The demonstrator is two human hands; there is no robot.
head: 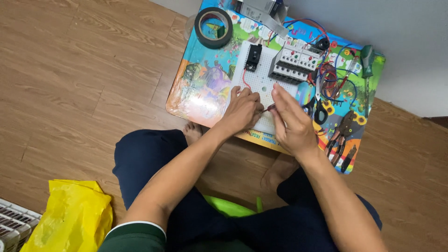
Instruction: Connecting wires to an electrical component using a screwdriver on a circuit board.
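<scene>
A: Both hands are over the white perforated board [261, 84], which lies on the small colourful table [200, 88]. The left hand [242, 109] is curled almost closed, fingertips pinching one end of a thin wire [269, 108].

B: And the right hand [291, 122], at three o'clock from it, meets that wire with fingers held straight and close together. I can't tell how firmly it grips.

A: I'd judge the wire light and limp, easy to kink, so best held near its tip.

B: Room is tight: grey breaker blocks [294, 63] at twelve o'clock, a black switch [253, 57] at eleven, scissors [317, 109] and pliers [343, 140] toward three and four.

A: The tape roll [213, 27] sits well clear at the far corner, and the table's near edge is just under the wrists.
</scene>
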